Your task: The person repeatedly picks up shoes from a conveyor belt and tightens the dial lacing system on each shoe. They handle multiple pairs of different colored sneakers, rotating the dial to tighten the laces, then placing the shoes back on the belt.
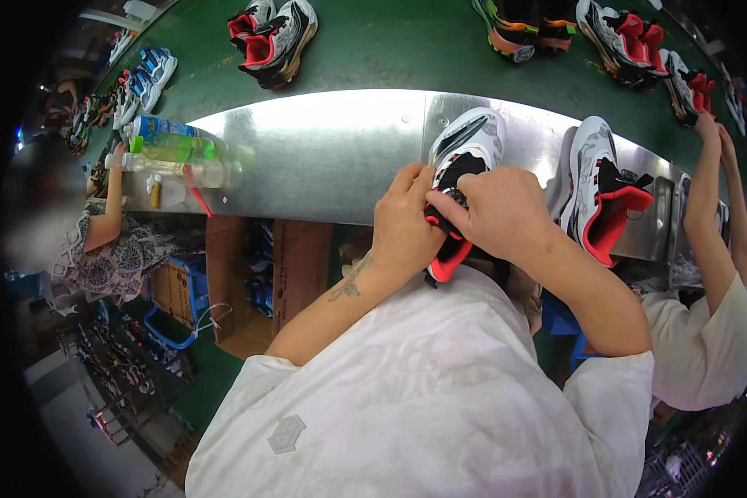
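Observation:
A white, grey and black sneaker (483, 133) with a red lining rests on the metal ledge in front of me, its toe pointing away. My left hand (407, 222) is closed round the left side of its ankle opening. My right hand (506, 214) is closed over the black tongue and lace area, thumb and bent fingers pinching there. What exactly the right fingertips grip is partly hidden by the hand. Just right of my right hand, a matching sneaker (591, 153) stands on the ledge, with its red-lined opening toward me.
Beyond the metal ledge (307, 158), a green surface (390, 50) carries several shoes, among them a red-lined pair (286, 37). Plastic bottles (178, 149) lie at the ledge's left. A cardboard box (299, 257) stands below. Co-workers sit on both sides, one reaching to a shoe (685, 87).

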`<state>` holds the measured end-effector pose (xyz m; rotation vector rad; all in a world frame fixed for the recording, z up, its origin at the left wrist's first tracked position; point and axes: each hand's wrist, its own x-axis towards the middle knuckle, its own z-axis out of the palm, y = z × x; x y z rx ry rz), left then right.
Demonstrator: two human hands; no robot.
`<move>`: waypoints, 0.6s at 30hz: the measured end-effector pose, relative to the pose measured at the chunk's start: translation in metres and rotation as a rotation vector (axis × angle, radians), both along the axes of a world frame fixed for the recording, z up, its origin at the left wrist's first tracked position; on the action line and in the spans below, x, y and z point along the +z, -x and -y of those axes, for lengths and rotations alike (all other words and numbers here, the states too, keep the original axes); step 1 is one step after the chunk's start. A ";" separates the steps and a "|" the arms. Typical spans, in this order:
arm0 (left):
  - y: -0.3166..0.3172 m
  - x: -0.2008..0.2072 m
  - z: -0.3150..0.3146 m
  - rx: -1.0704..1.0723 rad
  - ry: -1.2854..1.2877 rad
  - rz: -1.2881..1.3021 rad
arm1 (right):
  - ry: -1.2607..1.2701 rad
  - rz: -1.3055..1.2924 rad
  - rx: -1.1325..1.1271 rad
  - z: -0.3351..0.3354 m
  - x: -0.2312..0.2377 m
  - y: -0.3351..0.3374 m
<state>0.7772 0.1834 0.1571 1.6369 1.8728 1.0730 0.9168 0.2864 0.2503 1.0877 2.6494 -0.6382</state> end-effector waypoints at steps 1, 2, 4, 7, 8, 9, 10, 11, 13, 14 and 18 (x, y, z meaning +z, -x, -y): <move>0.000 0.002 -0.001 0.001 -0.013 -0.002 | -0.122 -0.166 0.043 0.003 -0.014 -0.010; 0.000 0.003 0.000 0.002 -0.024 -0.001 | -0.241 -0.330 0.087 0.005 -0.017 -0.015; 0.000 0.004 0.000 0.001 -0.022 0.003 | -0.231 -0.484 0.173 -0.005 -0.017 -0.021; -0.003 -0.001 0.000 -0.004 0.006 0.021 | -0.037 -0.191 0.084 -0.003 -0.007 -0.016; -0.004 -0.001 0.000 -0.006 0.004 0.027 | 0.053 -0.010 0.018 -0.001 -0.005 -0.013; -0.004 -0.001 0.000 -0.007 0.002 0.033 | 0.050 -0.013 0.019 0.001 -0.004 -0.014; -0.003 0.000 0.000 -0.009 -0.004 0.031 | 0.047 -0.017 0.020 0.002 -0.003 -0.014; -0.004 0.003 0.001 -0.014 -0.010 0.030 | 0.044 -0.020 0.018 0.002 -0.003 -0.016; -0.004 0.004 0.000 -0.021 0.000 0.029 | -0.091 -0.287 0.112 -0.003 -0.009 -0.023; -0.003 0.004 -0.001 -0.025 0.014 0.029 | -0.160 -0.419 0.157 -0.006 -0.012 -0.025; -0.005 0.007 0.003 -0.019 0.027 0.013 | -0.081 -0.417 0.352 -0.022 -0.006 -0.020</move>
